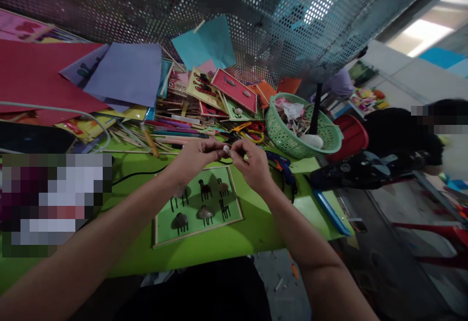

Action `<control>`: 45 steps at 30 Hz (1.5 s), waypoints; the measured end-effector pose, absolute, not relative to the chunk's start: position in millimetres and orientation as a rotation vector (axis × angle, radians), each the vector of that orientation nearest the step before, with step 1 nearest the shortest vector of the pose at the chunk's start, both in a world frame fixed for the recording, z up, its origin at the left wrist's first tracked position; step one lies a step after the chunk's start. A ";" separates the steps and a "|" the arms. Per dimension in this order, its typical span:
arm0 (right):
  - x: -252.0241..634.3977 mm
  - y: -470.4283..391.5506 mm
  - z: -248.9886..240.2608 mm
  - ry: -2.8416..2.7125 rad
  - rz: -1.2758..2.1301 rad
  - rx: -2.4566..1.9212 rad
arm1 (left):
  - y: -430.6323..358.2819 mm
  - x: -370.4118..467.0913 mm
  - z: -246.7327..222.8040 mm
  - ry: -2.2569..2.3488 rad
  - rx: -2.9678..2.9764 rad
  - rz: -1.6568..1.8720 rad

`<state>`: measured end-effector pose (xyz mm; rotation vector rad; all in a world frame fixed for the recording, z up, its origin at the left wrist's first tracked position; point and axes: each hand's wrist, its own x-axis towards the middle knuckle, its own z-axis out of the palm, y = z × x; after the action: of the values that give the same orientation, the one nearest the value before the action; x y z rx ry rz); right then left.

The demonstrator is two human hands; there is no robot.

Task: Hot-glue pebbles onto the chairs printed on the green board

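Now the left hand (193, 159) and the right hand (252, 162) together pinch a white piece (226, 149), near the far edge of the card (235, 204) on the table (261, 230). Probably this is a handling step; the next move calls for delicate grip.

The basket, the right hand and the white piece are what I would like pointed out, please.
Basket (282, 133): head view, front wall.
Right hand (252, 162): head view, middle of the hand.
White piece (226, 149): head view, visible middle.
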<state>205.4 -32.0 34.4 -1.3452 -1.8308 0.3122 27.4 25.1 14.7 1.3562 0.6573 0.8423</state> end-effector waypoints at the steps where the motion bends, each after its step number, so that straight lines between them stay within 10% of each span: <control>1: 205.6 -31.5 34.8 -1.780 0.396 -1.348 | 25.4 26.8 14.0 0.650 1.349 0.837; 45: 238.2 -10.1 24.1 -1.837 0.294 -1.454 | 43.3 13.8 6.9 0.951 1.827 0.850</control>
<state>238.2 -10.1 24.1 -1.4540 -1.8374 0.2944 13.8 43.3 6.9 1.8270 0.9513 0.8503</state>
